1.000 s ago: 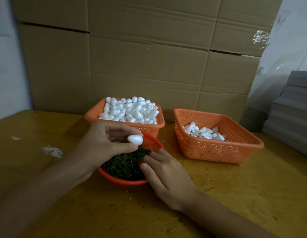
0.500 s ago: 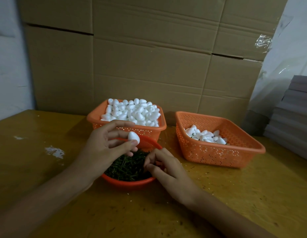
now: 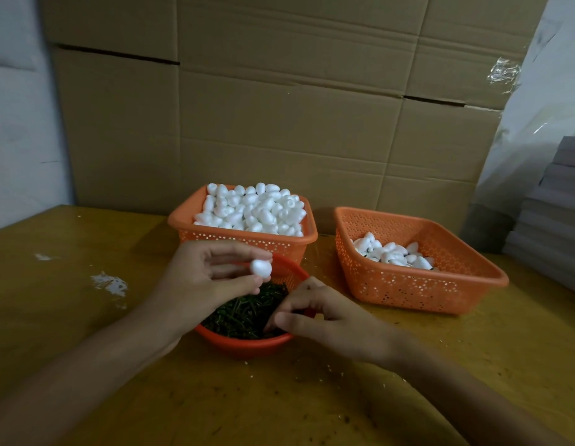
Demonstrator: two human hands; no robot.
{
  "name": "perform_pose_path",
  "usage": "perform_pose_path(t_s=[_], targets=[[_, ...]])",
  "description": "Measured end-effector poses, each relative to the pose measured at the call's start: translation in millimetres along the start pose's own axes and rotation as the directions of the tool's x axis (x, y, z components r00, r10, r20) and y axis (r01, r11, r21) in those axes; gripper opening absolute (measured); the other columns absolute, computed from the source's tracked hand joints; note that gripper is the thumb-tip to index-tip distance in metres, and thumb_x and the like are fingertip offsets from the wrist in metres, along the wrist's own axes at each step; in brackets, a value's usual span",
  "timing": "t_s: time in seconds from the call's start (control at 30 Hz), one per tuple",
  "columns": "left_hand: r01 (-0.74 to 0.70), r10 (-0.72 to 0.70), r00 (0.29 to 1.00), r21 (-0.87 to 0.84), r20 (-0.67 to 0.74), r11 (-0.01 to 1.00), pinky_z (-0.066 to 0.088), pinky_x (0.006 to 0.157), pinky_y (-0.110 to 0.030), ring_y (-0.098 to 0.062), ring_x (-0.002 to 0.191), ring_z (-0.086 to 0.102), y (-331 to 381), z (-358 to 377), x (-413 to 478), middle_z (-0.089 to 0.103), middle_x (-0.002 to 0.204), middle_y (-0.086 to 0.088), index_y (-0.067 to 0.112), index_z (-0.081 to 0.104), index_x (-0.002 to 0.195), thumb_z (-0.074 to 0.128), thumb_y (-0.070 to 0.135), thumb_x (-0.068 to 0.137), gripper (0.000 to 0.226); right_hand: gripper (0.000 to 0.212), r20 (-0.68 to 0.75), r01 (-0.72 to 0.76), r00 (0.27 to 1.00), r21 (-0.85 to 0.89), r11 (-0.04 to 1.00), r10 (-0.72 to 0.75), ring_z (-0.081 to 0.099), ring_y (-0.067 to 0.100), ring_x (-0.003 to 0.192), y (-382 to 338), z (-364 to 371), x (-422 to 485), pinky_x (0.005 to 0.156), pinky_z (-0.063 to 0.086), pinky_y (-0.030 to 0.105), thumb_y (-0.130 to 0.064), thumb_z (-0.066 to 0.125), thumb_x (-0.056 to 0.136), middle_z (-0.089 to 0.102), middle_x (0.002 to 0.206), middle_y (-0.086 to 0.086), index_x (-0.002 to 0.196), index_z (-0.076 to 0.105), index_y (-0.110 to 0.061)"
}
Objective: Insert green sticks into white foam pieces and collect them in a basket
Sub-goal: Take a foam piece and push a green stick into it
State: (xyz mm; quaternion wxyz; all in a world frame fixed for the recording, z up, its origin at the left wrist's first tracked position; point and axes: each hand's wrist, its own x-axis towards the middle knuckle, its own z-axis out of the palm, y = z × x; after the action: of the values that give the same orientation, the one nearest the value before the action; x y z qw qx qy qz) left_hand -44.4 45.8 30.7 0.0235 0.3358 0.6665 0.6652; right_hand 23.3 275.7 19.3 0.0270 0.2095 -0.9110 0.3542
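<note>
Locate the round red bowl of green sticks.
Head view, low centre: the red bowl sits before the foam-filled orange basket, beneath the left hand and right hand.

Low in the frame's centre, on yellow wooden table: round red plastic bowl with green sticks in it. Just behind: orange perforated plastic basket heaped with white egg-shaped foam pieces. To the right, apart: second orange perforated basket, finished foam pieces inside. Behind both, across upper frame: brown cardboard boxes. At right edge: grey stacked sheets. Above bowl: left hand pinching single foam piece. Over bowl's right rim: right hand.
</note>
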Motion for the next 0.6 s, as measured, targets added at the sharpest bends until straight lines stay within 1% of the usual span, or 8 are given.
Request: perform_pose_path(t_s=[0.07,0.13,0.23,0.37,0.43,0.53,0.6], targets=[[0.001,-0.001,1.000,-0.018,-0.012,1.000,0.064,0.081,-0.028,-0.022,0.100,0.079,0.1,-0.5,-0.3,0.081,0.105,-0.005,0.018,0.083,0.103,0.082,-0.001,0.081,0.029,0.020,0.021,-0.007,1.000,0.007,1.000,0.007,0.049,-0.001,0.118,-1.3,-1.7,-0.5,0.104,0.037,0.020,-0.034,0.067,0.102,0.070,0.106,-0.023,0.110,0.082,-0.024],[0.000,-0.001,1.000,-0.056,-0.027,0.998,0.064,0.079,-0.030,-0.025,0.099,0.079,0.9,-0.3,0.2,0.081,0.107,-0.006,0.017,0.082,0.103,0.083,0.010,0.078,0.026,0.020,0.037,-0.015,0.999,-0.006,1.000,0.015,0.048,0.004,0.120,-1.7,-2.8,-0.4,0.107,0.038,0.026,-0.035,0.068,0.102,0.072,0.109,-0.018,0.111,0.081,-0.024],[-0.001,-0.003,0.999,-0.103,-0.034,0.995,0.065,0.076,-0.031,-0.029,0.098,0.079,0.6,-0.3,1.2,0.080,0.110,-0.009,0.016,0.079,0.104,0.081,0.017,0.076,0.028,0.020,0.049,-0.015,0.999,-0.011,1.000,0.016,0.047,0.004,0.119,-2.1,-3.3,-0.8,0.105,0.037,0.024,-0.035,0.067,0.102,0.073,0.109,-0.015,0.112,0.081,-0.024],[-0.004,0.000,0.999,-0.114,-0.032,0.993,0.064,0.075,-0.030,-0.030,0.099,0.079,0.1,-1.0,1.0,0.079,0.112,-0.009,0.016,0.077,0.102,0.083,0.015,0.075,0.028,0.021,0.059,-0.011,0.998,-0.015,1.000,0.012,0.046,0.004,0.121,-2.3,-3.9,-1.6,0.108,0.037,0.026,-0.035,0.067,0.102,0.072,0.111,-0.012,0.114,0.080,-0.024],[-0.012,0.011,1.000,-0.097,-0.015,0.995,0.063,0.076,-0.029,-0.029,0.100,0.079,0.4,-1.1,1.3,0.079,0.112,-0.008,0.017,0.077,0.098,0.089,0.011,0.076,0.026,0.021,0.057,-0.001,0.998,-0.015,1.000,0.002,0.047,0.005,0.122,-2.2,-4.1,-2.0,0.109,0.037,0.028,-0.035,0.067,0.102,0.073,0.112,-0.010,0.114,0.080,-0.023],[-0.016,0.015,1.000,-0.072,-0.017,0.997,0.063,0.077,-0.028,-0.028,0.101,0.079,1.0,-1.6,1.2,0.079,0.113,-0.006,0.019,0.078,0.094,0.085,0.008,0.072,0.026,0.022,0.055,0.007,0.998,-0.011,1.000,-0.007,0.047,0.006,0.121,-1.7,-4.6,-2.7,0.110,0.037,0.029,-0.035,0.067,0.102,0.073,0.111,-0.009,0.114,0.080,-0.021],[-0.015,0.014,1.000,-0.058,-0.014,0.998,0.063,0.080,-0.029,-0.027,0.101,0.079,1.5,-2.2,1.0,0.080,0.113,-0.005,0.020,0.079,0.093,0.087,0.006,0.071,0.028,0.023,0.053,0.013,0.998,-0.007,1.000,-0.013,0.047,0.005,0.121,-1.3,-4.8,-2.8,0.108,0.036,0.026,-0.034,0.067,0.101,0.073,0.111,-0.010,0.114,0.080,-0.020]])
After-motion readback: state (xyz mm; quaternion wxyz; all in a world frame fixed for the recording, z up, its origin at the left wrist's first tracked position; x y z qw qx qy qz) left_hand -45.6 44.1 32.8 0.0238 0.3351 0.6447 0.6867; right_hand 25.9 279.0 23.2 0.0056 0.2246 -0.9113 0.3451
